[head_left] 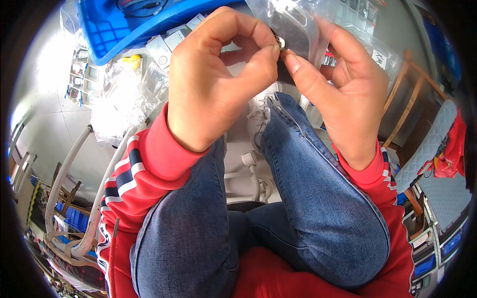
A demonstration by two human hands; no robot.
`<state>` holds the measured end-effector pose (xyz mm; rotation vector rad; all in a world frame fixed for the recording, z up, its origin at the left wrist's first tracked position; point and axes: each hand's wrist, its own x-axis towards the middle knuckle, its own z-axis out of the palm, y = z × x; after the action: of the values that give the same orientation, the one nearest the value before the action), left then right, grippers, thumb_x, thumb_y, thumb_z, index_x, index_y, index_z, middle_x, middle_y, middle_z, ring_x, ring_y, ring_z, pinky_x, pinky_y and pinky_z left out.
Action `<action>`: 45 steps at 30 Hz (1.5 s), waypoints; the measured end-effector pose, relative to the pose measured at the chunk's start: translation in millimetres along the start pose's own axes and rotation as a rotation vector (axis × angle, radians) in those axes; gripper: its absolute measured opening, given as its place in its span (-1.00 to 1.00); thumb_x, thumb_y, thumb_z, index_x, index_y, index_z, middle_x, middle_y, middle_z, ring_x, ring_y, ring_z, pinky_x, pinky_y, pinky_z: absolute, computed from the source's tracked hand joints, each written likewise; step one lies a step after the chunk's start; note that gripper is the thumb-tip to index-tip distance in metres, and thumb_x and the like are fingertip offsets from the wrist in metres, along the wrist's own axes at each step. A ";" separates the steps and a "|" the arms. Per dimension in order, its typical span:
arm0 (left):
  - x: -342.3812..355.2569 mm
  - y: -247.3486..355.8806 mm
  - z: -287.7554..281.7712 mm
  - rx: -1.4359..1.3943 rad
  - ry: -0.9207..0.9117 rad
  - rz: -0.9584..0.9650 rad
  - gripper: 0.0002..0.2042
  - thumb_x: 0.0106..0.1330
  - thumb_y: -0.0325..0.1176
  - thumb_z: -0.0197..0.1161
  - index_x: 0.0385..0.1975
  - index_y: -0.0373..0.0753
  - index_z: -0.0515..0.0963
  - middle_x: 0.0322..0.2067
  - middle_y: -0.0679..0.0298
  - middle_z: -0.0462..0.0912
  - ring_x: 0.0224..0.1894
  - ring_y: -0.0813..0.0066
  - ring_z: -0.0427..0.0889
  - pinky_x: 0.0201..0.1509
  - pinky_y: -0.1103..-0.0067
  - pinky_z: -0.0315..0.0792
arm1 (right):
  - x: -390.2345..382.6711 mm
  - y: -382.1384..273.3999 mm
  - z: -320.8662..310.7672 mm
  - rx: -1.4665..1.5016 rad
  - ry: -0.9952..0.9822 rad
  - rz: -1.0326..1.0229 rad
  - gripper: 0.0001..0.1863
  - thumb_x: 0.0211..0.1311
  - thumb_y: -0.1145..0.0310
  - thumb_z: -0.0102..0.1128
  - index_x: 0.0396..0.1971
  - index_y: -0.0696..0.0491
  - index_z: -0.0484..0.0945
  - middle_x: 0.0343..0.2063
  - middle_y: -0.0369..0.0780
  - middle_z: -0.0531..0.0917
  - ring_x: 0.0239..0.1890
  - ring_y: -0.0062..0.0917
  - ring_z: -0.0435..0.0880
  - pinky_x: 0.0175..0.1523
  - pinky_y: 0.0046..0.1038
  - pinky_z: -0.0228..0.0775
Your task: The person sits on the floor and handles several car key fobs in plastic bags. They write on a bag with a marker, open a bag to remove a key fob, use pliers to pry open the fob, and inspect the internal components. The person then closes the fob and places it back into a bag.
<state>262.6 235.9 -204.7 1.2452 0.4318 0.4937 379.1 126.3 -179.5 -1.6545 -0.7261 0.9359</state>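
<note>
Both hands are raised at the top centre, above my knees. My left hand has its thumb and curled index finger pinched on a small metal piece. My right hand has its thumb tip at that same piece, with its other fingers curled behind a clear plastic bag. The bag holds something dark with a pale plastic part, too hidden to name. Exactly where the small piece joins the bag or its contents I cannot make out.
Behind my hands are a blue tray with cables, white packages, a compartment organiser and crumpled plastic bags. A metal tube frame stands left, a wooden frame and quilted pad right. My jeans-clad legs are below.
</note>
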 end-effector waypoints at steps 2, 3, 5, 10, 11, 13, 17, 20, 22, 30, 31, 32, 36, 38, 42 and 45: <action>-0.7 2.1 -0.8 0.015 -0.002 -0.085 -0.91 0.11 -0.57 0.12 -0.39 -0.39 0.44 -0.39 0.33 0.47 -0.32 0.62 0.42 -0.20 0.73 0.29 | -1.3 4.9 -0.2 0.008 0.011 -0.026 -0.54 0.05 0.66 0.12 0.02 0.32 0.30 -0.13 -0.13 0.51 -0.14 -0.53 0.54 -0.04 -0.57 0.41; -1.2 2.5 -1.4 0.031 -0.005 -0.131 -0.91 0.12 -0.56 0.12 -0.39 -0.39 0.44 -0.39 0.33 0.47 -0.32 0.63 0.42 -0.20 0.72 0.30 | -1.8 5.6 -0.3 0.030 0.011 -0.030 -0.54 0.06 0.66 0.12 0.02 0.32 0.31 -0.13 -0.13 0.51 -0.14 -0.53 0.54 -0.03 -0.56 0.40; -1.0 1.1 -3.7 0.078 -0.008 -0.227 -0.91 0.13 -0.54 0.13 -0.38 -0.38 0.44 -0.40 0.34 0.47 -0.32 0.63 0.43 -0.19 0.71 0.32 | -2.6 1.7 -1.9 0.132 -0.015 0.010 -0.55 0.06 0.64 0.11 0.01 0.32 0.32 -0.15 -0.13 0.52 -0.15 -0.55 0.54 -0.02 -0.56 0.38; 2.1 -5.6 -11.1 -0.102 0.001 -0.295 -0.89 0.15 -0.49 0.13 -0.35 -0.36 0.45 -0.40 0.34 0.48 -0.30 0.62 0.45 -0.15 0.66 0.39 | 4.1 -14.4 -7.0 0.242 -0.063 0.147 -0.58 0.06 0.60 0.13 -0.02 0.31 0.36 -0.21 -0.14 0.56 -0.17 -0.59 0.54 -0.01 -0.56 0.35; 3.1 -6.8 -11.6 -0.108 0.000 -0.311 -0.88 0.16 -0.47 0.13 -0.34 -0.36 0.45 -0.40 0.34 0.48 -0.30 0.61 0.46 -0.14 0.65 0.41 | 4.1 -16.3 -6.5 0.259 -0.064 0.139 -0.58 0.06 0.59 0.13 -0.02 0.31 0.36 -0.21 -0.14 0.56 -0.17 -0.59 0.54 -0.01 -0.56 0.35; 2.4 -6.3 -9.6 0.026 0.010 -0.135 -0.85 0.12 -0.55 0.17 -0.31 -0.37 0.43 -0.36 0.30 0.48 -0.28 0.61 0.46 -0.13 0.63 0.42 | 3.0 -17.0 -4.8 0.305 -0.064 0.104 -0.58 0.06 0.59 0.13 -0.02 0.31 0.36 -0.20 -0.14 0.55 -0.17 -0.58 0.54 -0.01 -0.56 0.35; -2.4 -0.9 -0.2 -0.036 0.020 0.000 -0.80 0.07 -0.65 0.20 -0.29 -0.39 0.41 -0.31 0.28 0.46 -0.24 0.59 0.48 -0.06 0.61 0.43 | -1.2 -7.6 2.6 0.102 0.069 0.075 -0.55 0.05 0.62 0.15 0.00 0.32 0.33 -0.16 -0.11 0.52 -0.14 -0.54 0.54 -0.02 -0.56 0.39; 0.2 -1.6 0.9 0.273 0.029 0.062 -0.82 0.08 -0.63 0.19 -0.31 -0.39 0.42 -0.32 0.29 0.47 -0.24 0.59 0.49 -0.06 0.61 0.44 | 0.6 0.5 3.6 -0.002 0.058 0.012 -0.52 0.02 0.65 0.17 0.01 0.33 0.31 -0.14 -0.09 0.51 -0.13 -0.51 0.53 -0.07 -0.56 0.44; -1.3 -0.7 0.5 0.266 0.025 0.061 -0.84 0.08 -0.63 0.19 -0.33 -0.39 0.42 -0.34 0.29 0.47 -0.25 0.59 0.49 -0.06 0.61 0.44 | -3.7 -0.4 5.9 0.016 0.106 0.035 -0.50 0.01 0.66 0.19 0.01 0.34 0.30 -0.14 -0.08 0.50 -0.13 -0.49 0.54 -0.10 -0.56 0.47; 3.6 -8.1 -6.6 0.425 -0.024 0.225 -0.90 0.07 -0.62 0.15 -0.41 -0.37 0.42 -0.42 0.33 0.45 -0.32 0.62 0.47 -0.15 0.67 0.42 | -3.5 13.7 1.7 0.438 0.075 0.007 -0.51 0.02 0.67 0.16 0.01 0.33 0.29 -0.15 -0.10 0.51 -0.13 -0.51 0.53 -0.09 -0.56 0.46; 4.0 -7.0 -7.0 0.385 -0.035 0.188 -0.90 0.07 -0.62 0.14 -0.41 -0.37 0.42 -0.43 0.33 0.45 -0.34 0.62 0.46 -0.17 0.68 0.41 | -0.6 18.4 0.3 0.417 0.000 -0.104 -0.52 0.02 0.67 0.15 0.02 0.33 0.30 -0.15 -0.10 0.51 -0.12 -0.51 0.53 -0.07 -0.55 0.45; 4.5 -5.2 -7.3 0.344 -0.045 0.151 -0.91 0.08 -0.62 0.13 -0.41 -0.38 0.42 -0.43 0.33 0.44 -0.35 0.62 0.45 -0.19 0.70 0.39 | -0.5 20.8 -0.9 0.397 -0.022 -0.118 -0.52 0.03 0.67 0.14 0.01 0.33 0.30 -0.15 -0.10 0.51 -0.12 -0.51 0.53 -0.04 -0.54 0.44; 2.0 6.8 -2.8 0.092 -0.038 -0.011 -0.92 0.09 -0.62 0.11 -0.42 -0.40 0.41 -0.43 0.33 0.44 -0.36 0.64 0.42 -0.23 0.73 0.33 | -1.8 15.2 -0.4 0.295 0.042 0.040 -0.56 0.06 0.65 0.11 0.01 0.31 0.33 -0.14 -0.11 0.52 -0.11 -0.51 0.53 0.03 -0.52 0.38; 2.8 10.3 -0.1 0.041 -0.035 -0.027 -0.93 0.09 -0.61 0.11 -0.42 -0.40 0.41 -0.42 0.33 0.44 -0.36 0.64 0.41 -0.23 0.73 0.31 | -2.0 6.1 1.9 0.240 0.041 0.068 -0.57 0.07 0.63 0.11 0.00 0.30 0.34 -0.15 -0.12 0.53 -0.12 -0.51 0.54 0.03 -0.52 0.37; 5.4 12.1 0.1 0.025 -0.033 -0.070 -0.93 0.11 -0.59 0.11 -0.40 -0.39 0.42 -0.42 0.34 0.45 -0.36 0.65 0.41 -0.25 0.73 0.30 | 3.1 -9.1 -5.2 0.282 -0.115 0.127 -0.59 0.08 0.60 0.10 -0.01 0.28 0.36 -0.18 -0.14 0.55 -0.12 -0.52 0.54 0.03 -0.52 0.37; 3.3 11.2 -2.4 -0.032 -0.037 -0.123 -0.93 0.13 -0.57 0.11 -0.39 -0.37 0.42 -0.43 0.35 0.45 -0.38 0.65 0.42 -0.27 0.74 0.30 | 3.5 -6.6 -6.1 0.268 -0.087 0.152 -0.59 0.08 0.59 0.10 -0.01 0.27 0.37 -0.18 -0.15 0.56 -0.13 -0.54 0.54 0.03 -0.52 0.35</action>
<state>262.5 242.4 -194.8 1.1869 0.4646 0.3716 386.0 128.0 -173.1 -1.4529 -0.5120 1.1667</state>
